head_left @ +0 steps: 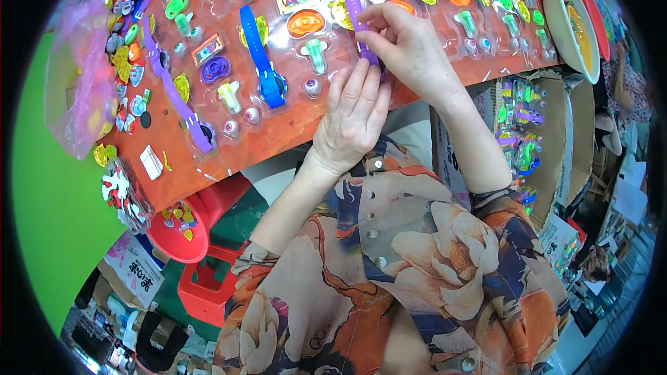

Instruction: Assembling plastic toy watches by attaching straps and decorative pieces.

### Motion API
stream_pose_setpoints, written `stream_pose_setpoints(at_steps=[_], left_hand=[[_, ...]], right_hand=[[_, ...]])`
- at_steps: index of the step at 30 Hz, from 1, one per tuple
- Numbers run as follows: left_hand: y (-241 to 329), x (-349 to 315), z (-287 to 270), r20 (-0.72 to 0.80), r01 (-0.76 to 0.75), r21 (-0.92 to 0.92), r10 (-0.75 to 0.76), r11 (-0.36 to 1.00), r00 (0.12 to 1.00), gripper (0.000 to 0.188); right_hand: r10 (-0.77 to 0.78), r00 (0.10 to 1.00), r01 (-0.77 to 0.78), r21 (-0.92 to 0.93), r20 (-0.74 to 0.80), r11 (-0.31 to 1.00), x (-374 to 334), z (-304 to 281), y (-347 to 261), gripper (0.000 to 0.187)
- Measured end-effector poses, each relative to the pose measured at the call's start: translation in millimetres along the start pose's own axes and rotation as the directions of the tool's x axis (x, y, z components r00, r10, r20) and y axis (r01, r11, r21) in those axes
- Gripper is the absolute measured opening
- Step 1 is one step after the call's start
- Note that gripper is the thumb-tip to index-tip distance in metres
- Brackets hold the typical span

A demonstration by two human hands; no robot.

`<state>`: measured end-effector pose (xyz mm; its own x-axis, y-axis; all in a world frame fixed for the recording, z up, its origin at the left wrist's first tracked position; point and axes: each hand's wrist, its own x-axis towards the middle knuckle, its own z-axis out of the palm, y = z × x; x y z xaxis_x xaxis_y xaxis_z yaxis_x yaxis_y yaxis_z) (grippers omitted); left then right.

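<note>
A purple toy watch [353, 3] lies in a clear blister tray [288, 35] near the table's front edge. My right hand [411, 52] pinches its strap between thumb and index finger. My left hand [354, 114] lies beside it with fingers stretched out together, their tips on the watch's lower part; the dial is mostly covered. To the left, a blue toy watch [262, 62] rests in another part of the trays. Around it sit an orange oval piece [306, 23], a pale green toy [317, 54] and an eyeball toy [311, 87].
Another purple watch [170, 90] lies further left, beside a heap of small toys [124, 55] and a pink plastic bag [80, 69]. A pale bowl [566, 24] stands at the right edge. Filled trays sit in a cardboard box [556, 146]; a red stool [208, 285] stands below.
</note>
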<state>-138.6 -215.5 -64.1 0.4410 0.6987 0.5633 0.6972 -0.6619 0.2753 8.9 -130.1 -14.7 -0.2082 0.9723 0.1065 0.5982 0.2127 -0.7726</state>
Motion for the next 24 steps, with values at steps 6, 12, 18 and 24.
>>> stream_pose_setpoints(at_steps=[6, 12, 18, 24], left_hand=[[-4, -5, 6, -0.049, -0.039, 0.047, 0.041, 0.998, 0.998, 0.034], [-2, -3, 10, 0.024, -0.041, 0.071, 0.039, 0.997, 0.999, 0.034], [-6, 9, -4, 0.133, -0.091, 0.061, 0.082, 0.994, 0.988, 0.041], [-4, 1, 1, 0.082, -0.007, -0.044, 0.011, 0.999, 0.997, 0.045]], right_hand=[[0.094, 0.977, -0.163, 0.383, 0.194, 0.909, 2, -6, 7, 0.018], [0.000, 0.997, -0.013, 0.181, 0.075, 0.983, -3, 2, 9, 0.019], [-0.150, 0.979, 0.197, -0.452, 0.138, 0.870, -1, -2, -17, 0.026], [-0.192, 0.945, 0.280, -0.353, 0.263, 0.893, 40, -20, -11, 0.019]])
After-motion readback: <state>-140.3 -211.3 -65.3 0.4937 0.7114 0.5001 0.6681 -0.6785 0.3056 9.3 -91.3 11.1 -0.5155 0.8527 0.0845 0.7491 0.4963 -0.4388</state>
